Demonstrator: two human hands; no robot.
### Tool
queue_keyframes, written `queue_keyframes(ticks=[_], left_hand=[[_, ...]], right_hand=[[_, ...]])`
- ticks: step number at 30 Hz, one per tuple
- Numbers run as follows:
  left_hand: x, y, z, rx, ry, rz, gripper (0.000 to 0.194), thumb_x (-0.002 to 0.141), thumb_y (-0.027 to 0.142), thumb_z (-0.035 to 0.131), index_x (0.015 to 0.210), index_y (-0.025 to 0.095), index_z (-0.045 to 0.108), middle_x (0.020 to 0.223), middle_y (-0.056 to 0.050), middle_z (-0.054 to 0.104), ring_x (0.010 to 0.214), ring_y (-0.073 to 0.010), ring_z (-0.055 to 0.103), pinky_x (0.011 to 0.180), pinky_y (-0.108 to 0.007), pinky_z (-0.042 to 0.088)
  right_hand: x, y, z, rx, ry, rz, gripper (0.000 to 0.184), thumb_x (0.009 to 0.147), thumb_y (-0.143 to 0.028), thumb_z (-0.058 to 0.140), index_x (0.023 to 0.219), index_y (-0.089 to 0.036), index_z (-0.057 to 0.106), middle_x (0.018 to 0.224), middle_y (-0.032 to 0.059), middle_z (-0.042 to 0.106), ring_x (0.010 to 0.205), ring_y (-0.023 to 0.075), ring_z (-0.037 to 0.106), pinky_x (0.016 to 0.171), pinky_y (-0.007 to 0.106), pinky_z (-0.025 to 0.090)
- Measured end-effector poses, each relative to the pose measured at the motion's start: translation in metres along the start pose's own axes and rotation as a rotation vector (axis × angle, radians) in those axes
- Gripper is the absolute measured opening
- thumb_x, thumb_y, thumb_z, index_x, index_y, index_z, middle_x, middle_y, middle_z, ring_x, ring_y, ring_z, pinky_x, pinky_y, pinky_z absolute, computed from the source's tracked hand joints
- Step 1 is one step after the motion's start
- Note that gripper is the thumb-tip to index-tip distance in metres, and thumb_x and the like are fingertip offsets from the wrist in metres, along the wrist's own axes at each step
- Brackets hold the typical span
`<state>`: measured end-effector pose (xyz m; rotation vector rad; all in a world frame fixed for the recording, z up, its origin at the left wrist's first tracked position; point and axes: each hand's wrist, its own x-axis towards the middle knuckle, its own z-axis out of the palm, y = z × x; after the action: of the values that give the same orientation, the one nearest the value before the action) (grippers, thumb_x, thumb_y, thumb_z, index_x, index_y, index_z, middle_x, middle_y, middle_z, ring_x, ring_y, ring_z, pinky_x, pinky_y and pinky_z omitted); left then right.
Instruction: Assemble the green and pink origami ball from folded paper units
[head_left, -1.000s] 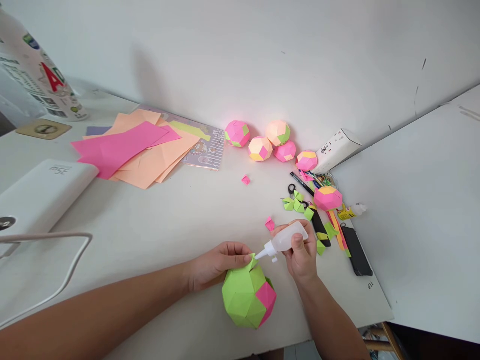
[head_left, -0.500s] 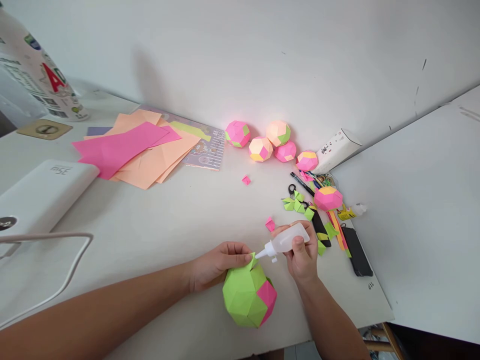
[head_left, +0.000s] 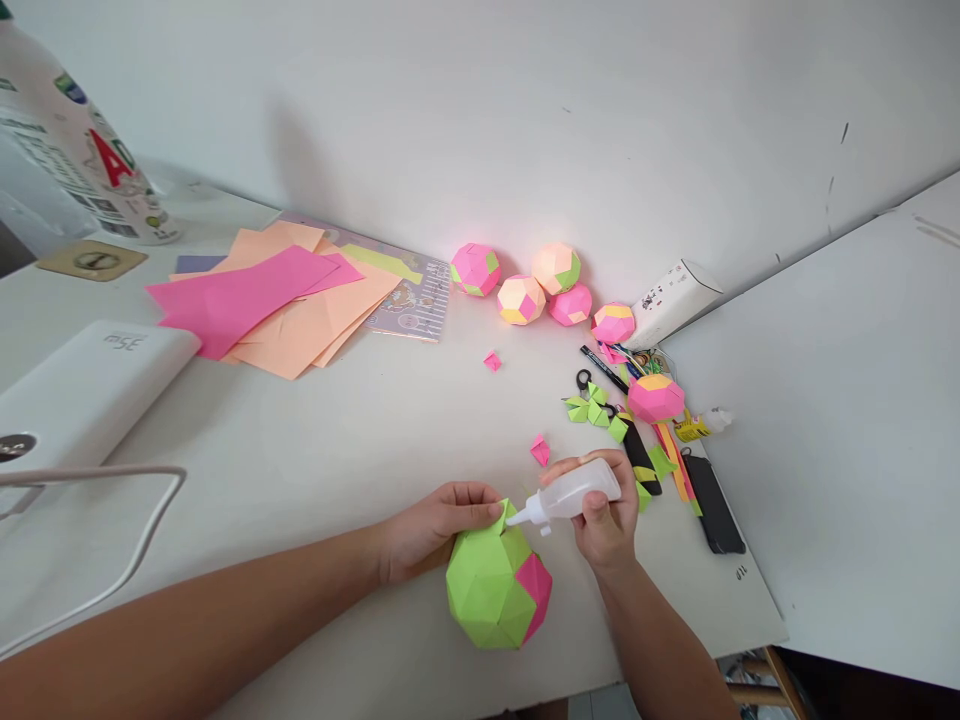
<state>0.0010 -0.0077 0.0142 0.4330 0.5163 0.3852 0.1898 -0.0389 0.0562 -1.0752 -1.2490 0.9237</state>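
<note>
A green folded-paper ball (head_left: 491,590) with a pink patch on its right side sits low in the head view, near the table's front edge. My left hand (head_left: 446,525) pinches a raised green flap at its top. In my right hand (head_left: 604,525) is a translucent white glue bottle (head_left: 577,489), tilted so that its thin nozzle points left and down at that flap. The nozzle tip meets the flap's edge; whether glue comes out I cannot tell. Just beyond the bottle lies a small pink folded piece (head_left: 540,450).
Several finished paper balls (head_left: 521,300) line the wall. Right of centre are green folded pieces (head_left: 592,405), a yellow-labelled glue bottle (head_left: 697,426) and a black phone-like slab (head_left: 714,505). Paper sheets (head_left: 289,320), a white power bank (head_left: 97,385) and a large bottle (head_left: 90,150) stand left.
My right hand has lowered the glue bottle slightly, and its nozzle has shifted a little down and left along the flap. The green paper ball has turned slightly; my left hand keeps its pinch.
</note>
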Motion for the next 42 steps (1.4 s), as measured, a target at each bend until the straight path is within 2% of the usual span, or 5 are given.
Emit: queue_keyframes(ticks=[9,16,21,35,42], left_hand=[[0.0000,0.0014,-0.0001,0.002,-0.006,0.004,0.024,0.066,0.033,0.080,0.072,0.014,0.067,0.069,-0.003,0.067,0.063,-0.0143,0.059,0.063,-0.026,0.044],[-0.0009,0.0010,0.0006,0.020,-0.035,0.000,0.024,0.066,0.033,0.080,0.072,0.013,0.067,0.069,-0.003,0.067,0.063,-0.0137,0.059,0.062,-0.025,0.043],[-0.0015,-0.0001,-0.0005,0.027,-0.049,0.004,0.023,0.068,0.032,0.079,0.073,0.013,0.068,0.070,-0.004,0.068,0.064,-0.0143,0.060,0.063,-0.026,0.044],[0.0010,-0.0024,-0.0043,-0.002,-0.033,0.008,0.019,0.070,0.028,0.077,0.075,0.012,0.069,0.071,-0.004,0.070,0.066,-0.0155,0.063,0.067,-0.027,0.047],[-0.0004,-0.0024,-0.0045,0.013,-0.028,0.003,0.019,0.071,0.029,0.077,0.075,0.012,0.069,0.071,-0.004,0.069,0.066,-0.0150,0.063,0.065,-0.026,0.047]], right_hand=[[0.0050,0.0006,0.0011,0.086,-0.021,0.048,0.035,0.079,-0.055,0.061,0.088,-0.025,0.047,0.067,-0.0009,0.065,0.034,0.0058,0.032,0.034,0.019,0.030],[0.0074,-0.0002,0.0032,0.119,-0.012,-0.007,0.027,0.084,-0.049,0.060,0.087,-0.025,0.047,0.067,-0.0026,0.064,0.034,0.0037,0.029,0.034,0.017,0.027],[0.0070,0.0000,0.0034,0.067,0.009,-0.020,0.031,0.083,-0.052,0.059,0.086,-0.025,0.045,0.066,-0.0020,0.064,0.033,0.0044,0.028,0.033,0.018,0.026],[0.0027,0.0010,0.0004,0.022,-0.004,-0.093,0.029,0.083,-0.050,0.061,0.093,-0.026,0.048,0.071,0.0001,0.067,0.038,0.0071,0.037,0.035,0.018,0.029],[0.0008,-0.0003,0.0013,-0.039,-0.003,-0.136,0.031,0.083,-0.052,0.059,0.096,-0.026,0.047,0.075,0.0036,0.070,0.051,0.0151,0.058,0.034,0.019,0.028]])
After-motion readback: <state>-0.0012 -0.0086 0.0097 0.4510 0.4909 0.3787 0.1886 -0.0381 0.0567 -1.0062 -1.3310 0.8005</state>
